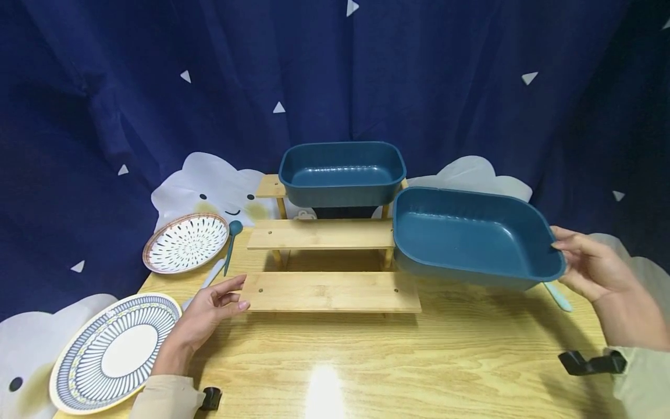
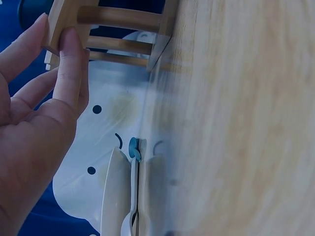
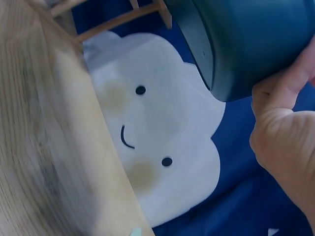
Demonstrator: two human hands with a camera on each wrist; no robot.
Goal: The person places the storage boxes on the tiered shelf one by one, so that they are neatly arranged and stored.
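Note:
In the head view, my right hand (image 1: 597, 267) grips the right end of a dark blue rectangular tub (image 1: 466, 233), thumb at the rim. The tub is held tilted above the table, its left end by the middle step of a three-tier wooden rack (image 1: 324, 234). My left hand (image 1: 209, 308) pinches the left end of the rack's lowest step; its fingertips (image 2: 69, 42) show against the wood in the left wrist view. A second blue tub (image 1: 342, 195) sits on the top step. The right wrist view shows the held tub's underside (image 3: 251, 44) and my hand beneath its end.
Left of the rack lie a speckled oval plate (image 1: 187, 243), a larger blue-patterned plate (image 1: 120, 355), a dark teal spoon (image 1: 230, 244) and a pale utensil (image 1: 213, 272). A mint-coloured handle (image 1: 558, 297) lies under the held tub. A dark blue curtain (image 1: 419, 87) hangs behind.

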